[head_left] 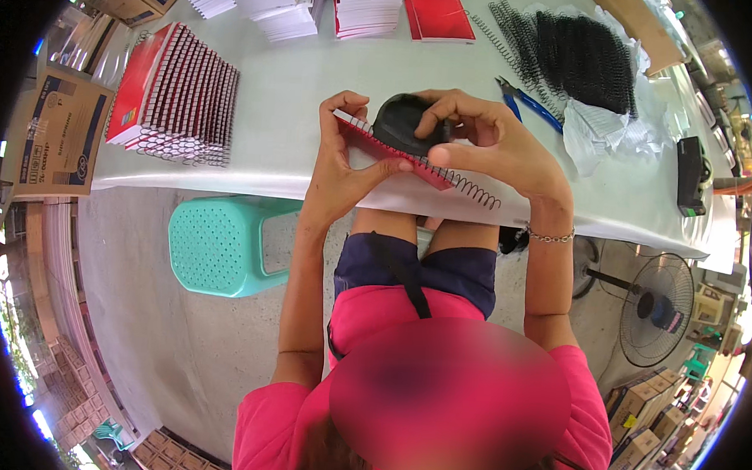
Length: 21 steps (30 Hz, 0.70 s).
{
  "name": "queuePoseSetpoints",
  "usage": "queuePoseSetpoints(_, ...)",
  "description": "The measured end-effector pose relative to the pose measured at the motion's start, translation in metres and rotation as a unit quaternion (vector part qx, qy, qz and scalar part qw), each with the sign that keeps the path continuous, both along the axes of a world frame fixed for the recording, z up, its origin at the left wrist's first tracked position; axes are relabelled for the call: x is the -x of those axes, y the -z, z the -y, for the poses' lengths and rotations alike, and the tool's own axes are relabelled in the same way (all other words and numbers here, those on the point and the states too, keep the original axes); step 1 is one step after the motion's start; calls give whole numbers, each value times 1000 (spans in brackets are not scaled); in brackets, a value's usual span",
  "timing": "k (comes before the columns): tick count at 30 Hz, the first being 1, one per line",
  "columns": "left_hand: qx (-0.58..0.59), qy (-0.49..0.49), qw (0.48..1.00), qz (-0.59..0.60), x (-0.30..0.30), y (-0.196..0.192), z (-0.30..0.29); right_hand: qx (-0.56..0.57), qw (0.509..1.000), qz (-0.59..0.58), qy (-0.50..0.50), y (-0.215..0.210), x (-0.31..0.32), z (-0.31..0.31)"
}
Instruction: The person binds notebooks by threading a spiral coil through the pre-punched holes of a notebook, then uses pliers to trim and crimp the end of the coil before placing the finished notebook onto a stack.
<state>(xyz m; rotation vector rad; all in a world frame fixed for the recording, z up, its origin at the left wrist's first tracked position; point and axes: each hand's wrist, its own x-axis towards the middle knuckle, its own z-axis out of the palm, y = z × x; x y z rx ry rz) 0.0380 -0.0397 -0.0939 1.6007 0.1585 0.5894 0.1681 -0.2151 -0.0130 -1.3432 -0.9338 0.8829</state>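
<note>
My left hand point(341, 172) grips a red-covered notebook point(432, 176) at the table's near edge, with its thumb on the near side. A black wire coil point(477, 191) runs along the notebook's punched edge, and its loose end sticks out to the right. My right hand point(511, 149) is curled round a black, rounded, hollow-looking piece point(399, 126) that rests against the coil edge. Its index finger bends onto the black piece, while the thumb lies close to the coil. What the black piece is I cannot make out.
Coil-bound red notebooks point(190, 96) are stacked at the left. Unbound page stacks point(367, 15) and a red booklet point(439, 13) lie along the back. Blue cutting pliers point(536, 108), a heap of black coils point(585, 64) and a black tape dispenser point(691, 176) sit rightward. Below are a green stool point(218, 246) and a fan point(657, 309).
</note>
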Motion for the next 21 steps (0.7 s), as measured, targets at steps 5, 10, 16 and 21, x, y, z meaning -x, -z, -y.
queuePoseSetpoints(5, -20, -7, 1000, -6, 3, 1, -1, 81, 995, 61, 4, -5, -4, -3)
queuePoseSetpoints(10, 8, 6, 1000, -5, 2, -2, 2, 79, 985, 152, 31, 7, -5, -6)
queuePoseSetpoints(16, -31, -55, 998, 0, -1, -5, 17, 53, 870, 404, 278, 33, -26, -12)
queuePoseSetpoints(21, 62, -86, 994, -23, 4, -18, 34, 244, 762, 467, 377, 51, -25, 37)
